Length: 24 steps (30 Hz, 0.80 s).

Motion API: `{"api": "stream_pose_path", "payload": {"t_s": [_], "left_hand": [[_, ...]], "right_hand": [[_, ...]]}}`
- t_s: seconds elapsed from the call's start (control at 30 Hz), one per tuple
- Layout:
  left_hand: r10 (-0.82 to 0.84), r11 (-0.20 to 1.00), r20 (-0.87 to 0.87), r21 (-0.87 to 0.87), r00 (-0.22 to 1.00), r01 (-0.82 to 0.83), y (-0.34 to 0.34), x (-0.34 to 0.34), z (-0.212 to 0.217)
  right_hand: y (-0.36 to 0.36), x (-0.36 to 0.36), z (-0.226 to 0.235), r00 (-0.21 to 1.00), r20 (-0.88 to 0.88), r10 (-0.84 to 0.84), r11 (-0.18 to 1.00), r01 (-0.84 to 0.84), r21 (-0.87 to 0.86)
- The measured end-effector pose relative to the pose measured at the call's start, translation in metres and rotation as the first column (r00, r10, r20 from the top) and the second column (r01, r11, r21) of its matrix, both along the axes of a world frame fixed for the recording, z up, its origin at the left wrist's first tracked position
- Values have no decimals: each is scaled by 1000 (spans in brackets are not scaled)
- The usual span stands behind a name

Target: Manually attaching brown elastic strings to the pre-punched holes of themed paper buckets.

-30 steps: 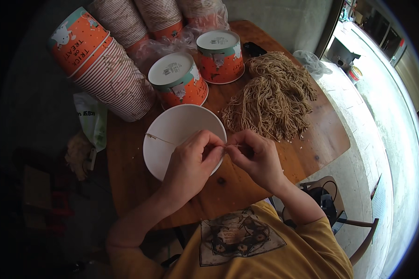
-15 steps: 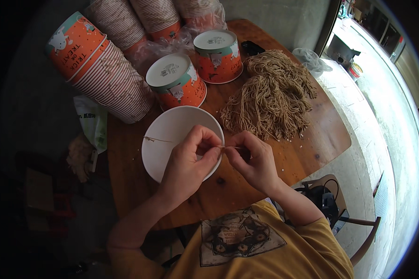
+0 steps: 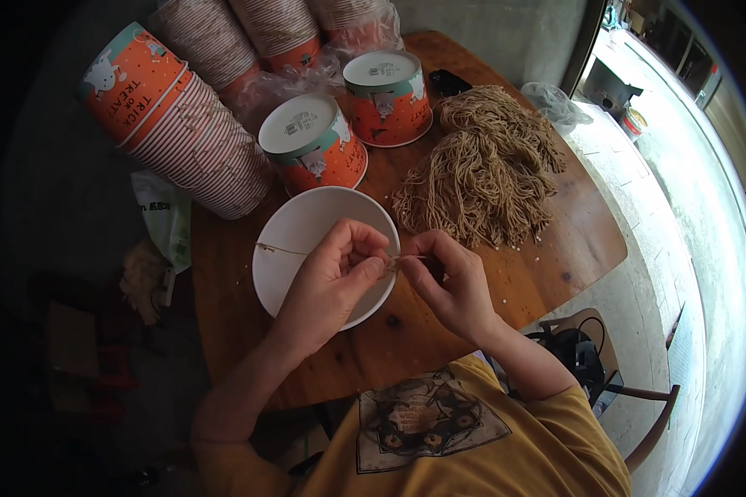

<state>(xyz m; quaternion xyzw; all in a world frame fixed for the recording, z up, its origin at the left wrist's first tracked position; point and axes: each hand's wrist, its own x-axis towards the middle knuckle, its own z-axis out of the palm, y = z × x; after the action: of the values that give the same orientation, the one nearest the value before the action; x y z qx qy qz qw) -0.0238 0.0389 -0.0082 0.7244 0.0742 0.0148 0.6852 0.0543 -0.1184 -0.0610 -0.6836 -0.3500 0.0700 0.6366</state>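
Over the right side of a white, open paper tub [image 3: 294, 217], my two hands meet fingertip to fingertip. My left hand [image 3: 327, 282] pinches a thin tan cord [image 3: 283, 250] between thumb and fingers. Its tail runs left across the tub's mouth to the far-left inner wall. A small bunched bit of cord shows between the fingertips. My right hand [image 3: 452, 286] has thumb and forefinger closed on the cord's other part, just past the tub's right rim. Right of the tub lies a big heap of tan cords [image 3: 489, 170].
Two orange tubs stand upside down behind the white one: a nearer tub [image 3: 315, 157] and a farther tub [image 3: 394, 108]. A long stack of tubs [image 3: 191, 124] leans at left, with more stacks in plastic behind. The wooden table [image 3: 580, 240] ends at right, near a chair [image 3: 651, 422].
The left fingers have shifted slightly and loosened apart a little. More of the bunched cord shows between my fingertips. The right hand stays nearly in place.
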Motion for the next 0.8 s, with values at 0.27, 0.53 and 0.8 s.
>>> {"api": "stream_pose_path", "payload": {"t_s": [0.27,0.53,0.8], "left_hand": [[-8,983,-55,184,998,18,4,-10,-1],[-11,983,-56,182,998,21,-1,-8,-3],[-16,849,107,527,994,-43,-6,-8,3]], "right_hand": [[2,-7,8,998,51,-37,999,37,-10],[4,-11,9,963,258,-73,992,97,-84],[3,-11,10,956,287,-65,991,95,-91]]}}
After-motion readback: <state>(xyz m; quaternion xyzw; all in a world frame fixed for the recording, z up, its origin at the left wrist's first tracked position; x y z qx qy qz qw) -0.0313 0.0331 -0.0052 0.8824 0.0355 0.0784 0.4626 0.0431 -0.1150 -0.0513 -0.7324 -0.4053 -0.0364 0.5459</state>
